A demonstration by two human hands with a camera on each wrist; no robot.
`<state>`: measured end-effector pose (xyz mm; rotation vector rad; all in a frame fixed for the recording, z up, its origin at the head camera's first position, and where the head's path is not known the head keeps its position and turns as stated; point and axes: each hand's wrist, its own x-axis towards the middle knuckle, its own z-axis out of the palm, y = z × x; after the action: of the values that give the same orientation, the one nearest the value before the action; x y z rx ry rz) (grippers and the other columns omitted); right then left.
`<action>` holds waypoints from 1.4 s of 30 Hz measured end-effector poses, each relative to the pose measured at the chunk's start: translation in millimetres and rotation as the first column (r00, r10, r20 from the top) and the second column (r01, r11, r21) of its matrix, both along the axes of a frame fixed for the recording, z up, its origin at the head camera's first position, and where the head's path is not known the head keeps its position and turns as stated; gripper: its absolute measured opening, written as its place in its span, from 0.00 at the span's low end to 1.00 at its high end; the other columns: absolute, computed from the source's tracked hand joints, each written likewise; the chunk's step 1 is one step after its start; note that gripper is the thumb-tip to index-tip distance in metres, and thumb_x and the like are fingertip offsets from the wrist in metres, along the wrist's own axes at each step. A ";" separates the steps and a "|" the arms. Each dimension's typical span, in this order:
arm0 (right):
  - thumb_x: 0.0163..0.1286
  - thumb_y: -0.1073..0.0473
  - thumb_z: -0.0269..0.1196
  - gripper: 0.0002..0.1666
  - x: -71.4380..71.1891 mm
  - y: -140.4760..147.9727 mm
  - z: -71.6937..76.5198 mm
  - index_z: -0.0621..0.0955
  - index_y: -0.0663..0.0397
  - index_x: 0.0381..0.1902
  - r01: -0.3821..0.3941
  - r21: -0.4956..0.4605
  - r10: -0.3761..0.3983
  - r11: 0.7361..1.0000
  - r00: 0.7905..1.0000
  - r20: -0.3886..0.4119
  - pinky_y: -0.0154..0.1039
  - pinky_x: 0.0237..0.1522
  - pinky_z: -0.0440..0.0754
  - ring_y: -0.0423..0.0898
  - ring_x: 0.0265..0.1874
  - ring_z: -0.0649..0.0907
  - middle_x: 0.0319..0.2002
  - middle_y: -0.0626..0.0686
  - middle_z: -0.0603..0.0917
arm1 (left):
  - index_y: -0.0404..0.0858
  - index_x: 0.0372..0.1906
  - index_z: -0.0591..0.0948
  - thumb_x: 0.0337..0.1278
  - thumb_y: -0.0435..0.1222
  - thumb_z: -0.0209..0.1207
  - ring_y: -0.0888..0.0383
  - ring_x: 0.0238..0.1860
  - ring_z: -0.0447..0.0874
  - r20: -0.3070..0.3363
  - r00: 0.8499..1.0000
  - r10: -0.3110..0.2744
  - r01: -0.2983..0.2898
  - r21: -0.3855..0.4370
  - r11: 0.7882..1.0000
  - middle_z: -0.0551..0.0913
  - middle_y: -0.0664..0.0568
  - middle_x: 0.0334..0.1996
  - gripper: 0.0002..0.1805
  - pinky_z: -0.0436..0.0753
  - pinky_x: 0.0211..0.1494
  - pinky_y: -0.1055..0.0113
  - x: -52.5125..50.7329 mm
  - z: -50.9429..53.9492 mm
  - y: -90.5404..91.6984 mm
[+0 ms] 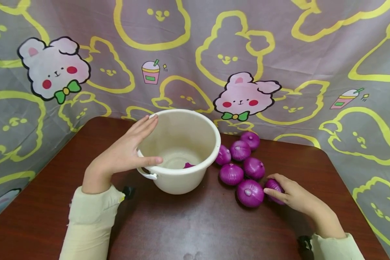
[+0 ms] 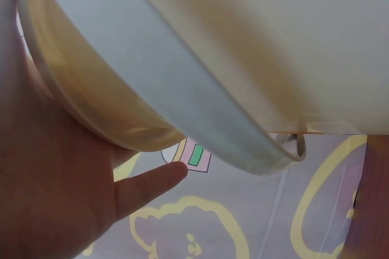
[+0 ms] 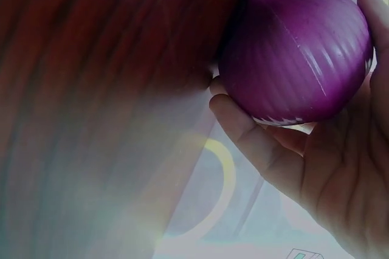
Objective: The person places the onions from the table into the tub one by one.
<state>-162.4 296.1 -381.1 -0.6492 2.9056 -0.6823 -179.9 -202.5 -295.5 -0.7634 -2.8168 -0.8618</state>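
A cream plastic bucket (image 1: 178, 182) stands upright on the table, its inside facing me. My left hand (image 1: 123, 151) rests on its left rim, thumb and fingers spread and fairly straight; in the left wrist view, the little finger sticks out beyond the bucket wall (image 2: 292, 40). Low inside the bucket shows a small purple tip (image 1: 188, 165), the rest hidden by the front wall. On the right, my right hand (image 1: 297, 196) grips a purple onion (image 1: 274, 185). The right wrist view shows fingers curled beneath this onion (image 3: 298, 58) and the thumb on its other side.
Several more purple onions (image 1: 231, 174) lie grouped between the bucket and my right hand; the nearest onion (image 1: 250, 193) is right beside that hand. The dark brown table (image 1: 195, 224) ends at a patterned curtain (image 1: 188, 65) behind. A bucket handle end (image 1: 149, 176) hangs at the left.
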 end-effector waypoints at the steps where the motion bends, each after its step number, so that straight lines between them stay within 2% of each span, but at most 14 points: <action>1: 0.70 0.48 0.64 0.20 -0.4 0.3 -0.9 0.78 0.54 0.52 -0.002 -0.005 0.002 1.000 1.000 -0.002 0.34 0.40 0.79 0.36 0.40 0.78 0.44 0.47 0.82 | 0.43 0.80 0.50 0.49 0.56 0.69 0.53 0.82 0.35 0.000 1.000 -0.001 0.001 0.000 1.000 0.46 0.57 0.81 0.58 0.50 0.79 0.39 -0.1 0.3 0.0; 13: 0.68 0.50 0.66 0.19 -2.5 1.8 -3.0 0.78 0.54 0.50 -0.029 -0.044 0.028 0.999 1.000 -0.004 0.32 0.38 0.79 0.33 0.38 0.78 0.43 0.47 0.82 | 0.43 0.80 0.51 0.48 0.55 0.70 0.51 0.82 0.35 -0.002 1.000 0.003 -0.003 -0.002 1.000 0.46 0.57 0.81 0.58 0.50 0.79 0.40 0.1 -0.9 0.4; 23: 0.65 0.53 0.69 0.18 -3.4 3.2 -6.0 0.79 0.54 0.48 -0.053 -0.075 0.049 0.996 0.997 -0.056 0.32 0.36 0.80 0.31 0.37 0.77 0.42 0.46 0.83 | 0.43 0.80 0.51 0.48 0.54 0.70 0.52 0.82 0.35 0.007 1.000 0.002 -0.002 0.002 1.000 0.46 0.57 0.81 0.58 0.49 0.79 0.40 0.4 -0.2 0.8; 28: 0.65 0.53 0.69 0.17 -6.4 0.8 -1.9 0.79 0.53 0.48 -0.050 -0.064 0.044 0.997 0.995 -0.091 0.33 0.36 0.80 0.33 0.37 0.77 0.40 0.45 0.82 | 0.44 0.80 0.51 0.48 0.55 0.69 0.52 0.82 0.35 0.011 1.000 0.003 -0.003 0.004 1.000 0.46 0.57 0.81 0.58 0.49 0.79 0.40 0.2 1.3 0.8; 42: 0.63 0.50 0.71 0.21 -13.5 -6.4 12.4 0.79 0.52 0.49 -0.025 -0.047 0.020 0.999 0.994 -0.105 0.34 0.37 0.81 0.37 0.38 0.78 0.42 0.48 0.82 | 0.43 0.80 0.51 0.48 0.54 0.70 0.53 0.82 0.35 0.007 1.000 0.001 -0.001 0.007 1.000 0.46 0.57 0.81 0.58 0.49 0.79 0.40 -0.5 2.6 0.6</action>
<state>-176.0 289.8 -368.8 -0.7443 2.9798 -0.7392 -180.4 -201.9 -292.9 -0.7590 -2.8182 -0.8758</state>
